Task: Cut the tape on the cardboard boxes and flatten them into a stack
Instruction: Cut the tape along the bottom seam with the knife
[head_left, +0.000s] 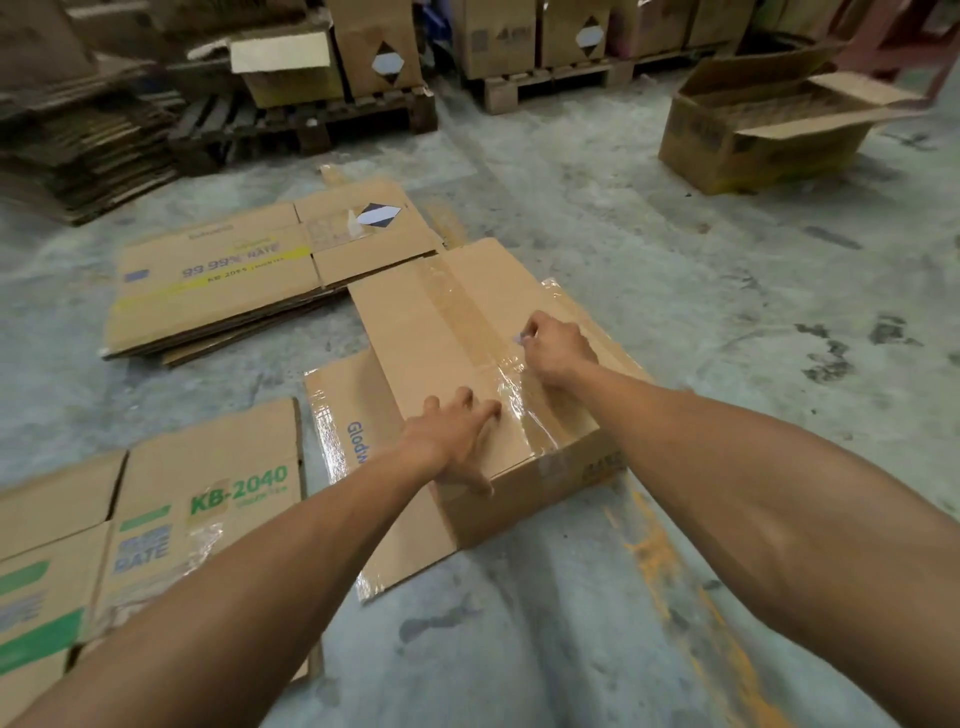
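Head cam shows the box (467, 364) on the floor just right of the flat stack (218, 291), left hand (447, 447) spread open pinning its stiff, light lid while the right hand (556, 348) pinches a small cutter (521, 338) on the slick tape (488, 332), so hold near the seam.

The flat box (218, 280) in the upper left of the frame says "99.99% RATE" in blue letters, upside down, with "KB-209" and more too blurry to read below it. It also has a black and white diamond sticker (379, 214) with no words I can read.

The flat box (156, 525) at the lower left says "KB-2040" in green and "RATE" in blue.

The box (467, 353) in the middle says "Glodw" in blue on its side flap; an arm hides the rest.
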